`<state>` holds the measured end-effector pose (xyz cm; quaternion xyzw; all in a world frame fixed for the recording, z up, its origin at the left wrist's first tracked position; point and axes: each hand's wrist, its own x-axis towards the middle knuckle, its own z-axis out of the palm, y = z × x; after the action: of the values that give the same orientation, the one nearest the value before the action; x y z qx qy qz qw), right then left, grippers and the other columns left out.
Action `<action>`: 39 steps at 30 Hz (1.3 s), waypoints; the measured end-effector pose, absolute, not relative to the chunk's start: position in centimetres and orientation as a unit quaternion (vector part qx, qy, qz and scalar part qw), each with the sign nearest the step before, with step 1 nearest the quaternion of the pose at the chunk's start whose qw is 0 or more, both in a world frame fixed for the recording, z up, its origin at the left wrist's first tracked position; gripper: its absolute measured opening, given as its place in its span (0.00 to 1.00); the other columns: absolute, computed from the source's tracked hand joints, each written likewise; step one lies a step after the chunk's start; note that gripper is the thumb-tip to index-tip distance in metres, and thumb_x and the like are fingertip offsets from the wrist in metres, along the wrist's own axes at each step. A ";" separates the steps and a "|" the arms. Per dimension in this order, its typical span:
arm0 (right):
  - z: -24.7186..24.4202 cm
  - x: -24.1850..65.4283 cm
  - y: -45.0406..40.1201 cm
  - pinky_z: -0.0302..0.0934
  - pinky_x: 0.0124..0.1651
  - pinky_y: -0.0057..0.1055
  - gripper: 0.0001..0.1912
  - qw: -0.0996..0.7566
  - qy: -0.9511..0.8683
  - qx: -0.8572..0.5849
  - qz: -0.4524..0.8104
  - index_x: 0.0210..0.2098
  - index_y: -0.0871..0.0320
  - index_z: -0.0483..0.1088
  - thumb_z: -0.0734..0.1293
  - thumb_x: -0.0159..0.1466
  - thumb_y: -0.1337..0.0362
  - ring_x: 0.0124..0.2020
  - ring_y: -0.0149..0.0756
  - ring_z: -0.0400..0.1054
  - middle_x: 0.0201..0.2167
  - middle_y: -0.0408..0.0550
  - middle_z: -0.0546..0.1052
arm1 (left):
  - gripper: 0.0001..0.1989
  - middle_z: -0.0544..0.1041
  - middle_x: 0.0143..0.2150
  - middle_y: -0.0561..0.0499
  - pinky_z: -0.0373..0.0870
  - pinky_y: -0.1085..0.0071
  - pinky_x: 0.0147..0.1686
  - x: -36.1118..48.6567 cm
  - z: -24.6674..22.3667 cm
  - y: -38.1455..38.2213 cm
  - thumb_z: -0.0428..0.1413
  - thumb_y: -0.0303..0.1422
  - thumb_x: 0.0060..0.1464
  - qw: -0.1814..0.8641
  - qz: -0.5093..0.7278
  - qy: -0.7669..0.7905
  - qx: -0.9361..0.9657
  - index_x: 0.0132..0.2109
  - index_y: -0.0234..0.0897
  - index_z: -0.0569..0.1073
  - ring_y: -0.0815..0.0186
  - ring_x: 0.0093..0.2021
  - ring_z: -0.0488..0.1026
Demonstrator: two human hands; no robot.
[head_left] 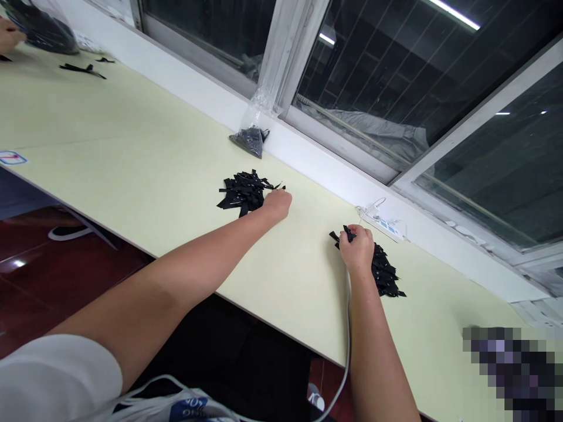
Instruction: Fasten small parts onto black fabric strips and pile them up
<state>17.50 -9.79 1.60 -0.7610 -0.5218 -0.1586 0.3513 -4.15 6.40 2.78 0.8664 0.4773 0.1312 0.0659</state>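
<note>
A loose pile of short black fabric strips point(243, 190) lies on the pale table. At its right edge is my left hand point(278, 204), fingers curled closed; bits of black strip poke out just beyond the fingertips. Further right, my right hand point(358, 247) is closed around a few black strips point(349, 233), whose ends stick out to the left. A second pile of black strips point(385, 272) sits behind and beside my right wrist, partly covered by it.
Against the window ledge stands a clear bag point(251, 139) with black pieces inside. A power strip point(382, 225) lies along the wall, and a white cable point(348, 328) runs past my right forearm. At the far left, another person's hand point(9, 35) is near a dark bag point(46, 29).
</note>
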 end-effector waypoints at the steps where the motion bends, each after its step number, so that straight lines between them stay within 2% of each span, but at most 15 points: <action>1: 1.6 17.5 -9.8 0.58 0.53 0.42 0.16 0.350 -0.521 -0.763 -0.156 0.44 0.59 0.72 0.63 0.61 0.58 0.46 0.47 0.66 0.41 0.55 0.72 | 0.15 0.76 0.46 0.33 0.71 0.65 0.43 -4.2 2.9 6.4 0.55 0.19 0.50 0.074 0.122 0.474 0.869 0.46 0.26 0.76 0.55 0.44 0.73; 8: 1.6 17.4 -9.8 0.58 0.54 0.43 0.16 0.352 -0.520 -0.764 -0.153 0.43 0.59 0.73 0.63 0.61 0.58 0.47 0.48 0.66 0.41 0.55 0.72 | 0.14 0.75 0.46 0.34 0.70 0.64 0.45 -4.2 2.6 6.6 0.51 0.16 0.54 0.081 0.176 0.430 0.882 0.45 0.26 0.76 0.56 0.47 0.73; 17: 1.9 17.0 -9.7 0.59 0.50 0.41 0.16 0.360 -0.527 -0.755 -0.148 0.43 0.59 0.72 0.62 0.61 0.57 0.40 0.44 0.66 0.39 0.53 0.73 | 0.15 0.73 0.45 0.38 0.67 0.64 0.47 -3.0 2.2 6.6 0.44 0.26 0.65 0.049 0.247 0.353 0.901 0.45 0.29 0.75 0.58 0.46 0.71; 34: 1.8 17.0 -9.6 0.59 0.49 0.40 0.16 0.354 -0.536 -0.754 -0.138 0.44 0.59 0.72 0.63 0.60 0.57 0.37 0.42 0.65 0.39 0.52 0.73 | 0.14 0.73 0.46 0.40 0.65 0.65 0.44 -2.5 2.7 5.6 0.43 0.27 0.66 0.068 0.267 0.322 0.906 0.45 0.31 0.73 0.59 0.45 0.71; 39: 2.1 16.6 -9.6 0.60 0.47 0.40 0.17 0.362 -0.541 -0.747 -0.133 0.44 0.59 0.72 0.63 0.61 0.56 0.36 0.41 0.65 0.38 0.52 0.74 | 0.14 0.72 0.47 0.42 0.64 0.65 0.41 -2.3 2.7 5.4 0.41 0.29 0.67 0.069 0.285 0.321 0.901 0.48 0.33 0.72 0.61 0.41 0.71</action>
<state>16.62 -9.64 2.11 -0.7470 -0.5413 -0.1330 0.3624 -2.31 5.37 2.71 0.9007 0.3207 0.2847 0.0690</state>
